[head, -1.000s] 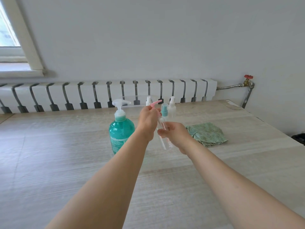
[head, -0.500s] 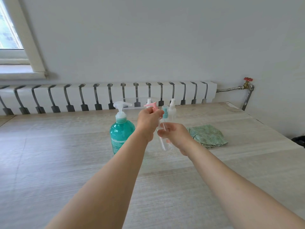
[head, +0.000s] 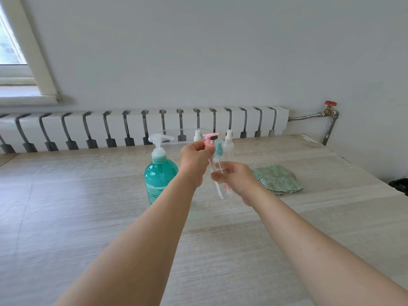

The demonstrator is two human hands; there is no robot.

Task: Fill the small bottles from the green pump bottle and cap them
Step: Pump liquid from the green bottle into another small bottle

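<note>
the right hand [head: 237, 181] grips a small clear bottle [head: 220, 173] above the table [head: 88, 206], just right of the green pump bottle [head: 159, 173]. the left hand [head: 194, 160] pinches its pink pump cap [head: 209, 140] — light, thin plastic, probably slippery. best held around the body, the cap taken at its collar — gently.
</note>
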